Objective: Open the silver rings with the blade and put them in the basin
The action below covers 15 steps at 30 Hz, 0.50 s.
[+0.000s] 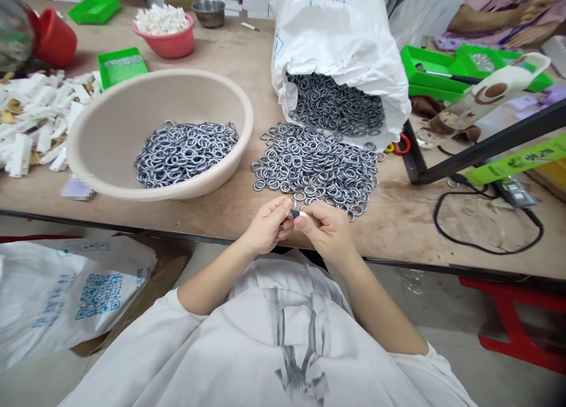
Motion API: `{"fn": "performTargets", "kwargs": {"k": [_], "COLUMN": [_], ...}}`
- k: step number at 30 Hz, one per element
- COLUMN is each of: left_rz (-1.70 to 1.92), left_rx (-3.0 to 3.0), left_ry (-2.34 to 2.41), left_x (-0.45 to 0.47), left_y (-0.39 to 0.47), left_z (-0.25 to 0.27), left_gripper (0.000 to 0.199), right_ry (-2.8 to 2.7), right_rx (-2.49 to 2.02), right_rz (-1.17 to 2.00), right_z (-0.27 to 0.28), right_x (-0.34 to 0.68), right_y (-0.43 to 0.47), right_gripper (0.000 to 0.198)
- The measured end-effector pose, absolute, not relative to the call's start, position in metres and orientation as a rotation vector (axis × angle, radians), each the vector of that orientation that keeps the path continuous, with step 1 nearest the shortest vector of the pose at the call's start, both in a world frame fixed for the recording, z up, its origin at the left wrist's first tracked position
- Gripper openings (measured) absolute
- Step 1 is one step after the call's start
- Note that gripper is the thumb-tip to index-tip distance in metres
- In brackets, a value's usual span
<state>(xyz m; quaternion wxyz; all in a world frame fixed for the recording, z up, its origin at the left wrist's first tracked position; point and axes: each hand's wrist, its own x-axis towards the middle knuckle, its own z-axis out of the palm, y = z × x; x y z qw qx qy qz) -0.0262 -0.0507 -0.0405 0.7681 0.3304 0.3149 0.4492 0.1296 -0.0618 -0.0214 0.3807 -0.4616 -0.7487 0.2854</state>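
Pinching a small dark-and-pale piece [295, 213] in left fingers [279, 204] and right fingers [308, 225], near loose rings [318, 165] on the counter [407, 230], seemingly working it by hand, next needing a steady grip.

A worn brown tabletop [411, 218] carries a wide beige basin [106, 141], a white sack [336, 35] with its mouth facing the near edge, and loose grey rings [318, 165] spread before it; white pieces [48, 118] lie heaped leftward, a pink bowl [165, 44] and metal bowl [210, 16] stand behind, a black cable [499, 252] curls rightward
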Motion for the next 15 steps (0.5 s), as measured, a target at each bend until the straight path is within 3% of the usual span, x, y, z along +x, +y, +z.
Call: {"fn": "performTargets", "kwargs": {"k": [9, 15], "left_rz": [0.964, 0.729], "left_rx": [0.766, 0.970], "left_ry": [0.661, 0.559], "left_x": [-0.031, -0.036], "left_y": [-0.052, -0.063], "left_z": [-0.044, -0.046], "left_gripper": [0.050, 0.048], "right_ry": [-1.880, -1.451], "right_rx": [-1.194, -1.430], "right_rz": [0.809, 0.887], "right_z": [-0.023, -0.043], "right_x": [0.128, 0.143], "right_y": [-0.057, -0.038], "right_gripper": [0.035, 0.039]}}
